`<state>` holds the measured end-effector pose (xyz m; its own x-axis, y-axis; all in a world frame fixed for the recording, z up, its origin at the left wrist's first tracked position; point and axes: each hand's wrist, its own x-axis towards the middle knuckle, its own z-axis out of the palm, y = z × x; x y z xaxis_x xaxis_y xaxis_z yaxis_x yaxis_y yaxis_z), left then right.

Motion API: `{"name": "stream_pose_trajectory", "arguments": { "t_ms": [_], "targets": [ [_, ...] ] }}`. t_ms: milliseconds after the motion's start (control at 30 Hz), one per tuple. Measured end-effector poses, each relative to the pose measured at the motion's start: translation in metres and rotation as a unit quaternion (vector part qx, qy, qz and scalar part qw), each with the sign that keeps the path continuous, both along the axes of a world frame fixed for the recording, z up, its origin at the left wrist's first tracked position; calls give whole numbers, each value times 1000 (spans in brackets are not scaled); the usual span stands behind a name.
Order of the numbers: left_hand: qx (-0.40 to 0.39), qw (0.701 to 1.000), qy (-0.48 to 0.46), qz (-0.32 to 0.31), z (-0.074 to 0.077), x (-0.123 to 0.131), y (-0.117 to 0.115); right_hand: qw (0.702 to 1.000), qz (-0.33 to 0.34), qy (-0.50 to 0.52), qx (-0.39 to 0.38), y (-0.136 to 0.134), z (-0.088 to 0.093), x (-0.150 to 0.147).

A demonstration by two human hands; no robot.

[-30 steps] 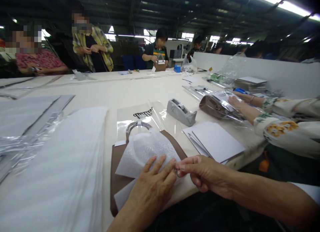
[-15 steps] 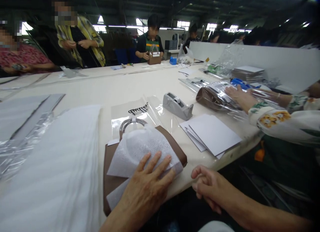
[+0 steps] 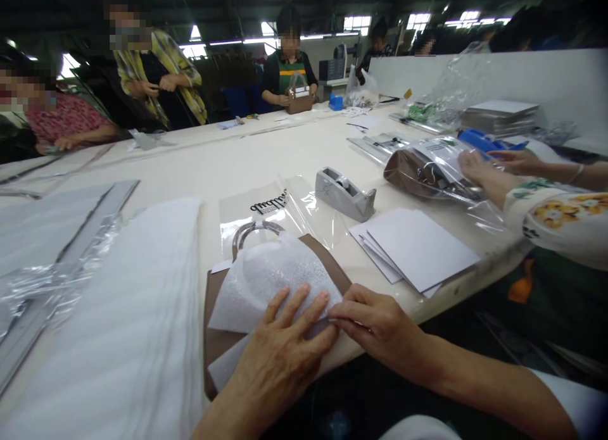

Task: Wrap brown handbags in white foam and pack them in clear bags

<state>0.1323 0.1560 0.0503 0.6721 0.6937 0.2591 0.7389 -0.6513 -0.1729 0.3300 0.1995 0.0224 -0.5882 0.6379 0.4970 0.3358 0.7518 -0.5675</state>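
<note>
**Thin foam wrap could tear or slip at the pinch**

Lower centre of frame: left hand (image 3: 280,358) lies flat, fingers spread, pressing a white foam sheet (image 3: 270,282) onto a brown handbag (image 3: 216,339) at the table (image 3: 228,161) edge. Right hand (image 3: 375,326) is just beside it, thumb & forefinger nipped on the foam's right edge; can't tell if anything else is in the pinch.

Risks, IMO:
- Foam looks thin & soft, so a hard tug prob. tears it.
- Bag skin looks smooth, so the wrap may slide if the palm lifts.
- Bag sits v. near the table edge and could tip off.

Foam is matte and pebbled, w/ a curved fold. Bag is flat and stiff, w/ an arched metal handle (image 3: 251,232) lying on a glossy clear poly bag (image 3: 266,206). Grey tape dispenser (image 3: 344,195) & white cards (image 3: 418,247) are mid-right.
</note>
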Motion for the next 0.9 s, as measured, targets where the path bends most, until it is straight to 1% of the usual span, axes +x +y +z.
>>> {"name": "stream_pose_trajectory", "arguments": {
  "t_ms": [67, 133, 233, 300, 333, 400, 500, 600, 700, 767, 800, 833, 867, 900],
  "targets": [
    [-5, 1000, -6, -2, 1, 0, 0, 1000, 0, 23, -6, -1, 3, 2],
    [-16, 1000, -21, 7, 1, 0, -1, 998, -28, 48, -9, -5, 5, 4],
    [-25, 998, -54, 20, -1, 0, -2, 995, -73, 40, -46, -14, 6, 9],
    [-19, 997, -73, 20, -3, 1, -3, 994, -87, 39, -51, -19, 3, 11],
    [-17, 997, -78, 20, -3, 1, -3, 995, -88, 41, -33, -20, 1, 12],
    [-11, 996, -86, 22, -3, 1, -3, 995, -81, 39, 31, -20, -6, 13],
    [-12, 995, -94, 25, -2, 2, -3, 990, -84, 18, 111, -14, -17, 10],
    [-14, 995, -100, 25, 0, 3, -2, 986, -90, 14, 143, -6, -23, 5],
    [-18, 994, -100, 25, 0, 3, -1, 987, -69, 5, 148, -2, -19, 2],
    [-22, 994, -100, 27, -1, 3, 0, 992, -57, -7, 108, -5, -12, 1],
    [-24, 994, -100, 29, -2, 2, 0, 997, -57, -8, 61, -9, -7, 2],
    [-26, 994, -98, 30, -3, 2, 0, 998, -60, -6, -12, -13, -2, 2],
    [-27, 995, -96, 31, -3, 2, 0, 992, -61, 1, -107, -18, 2, 3],
    [-28, 995, -91, 30, -4, 2, -1, 975, -59, 15, -213, -22, 5, 4]
  ]
}}
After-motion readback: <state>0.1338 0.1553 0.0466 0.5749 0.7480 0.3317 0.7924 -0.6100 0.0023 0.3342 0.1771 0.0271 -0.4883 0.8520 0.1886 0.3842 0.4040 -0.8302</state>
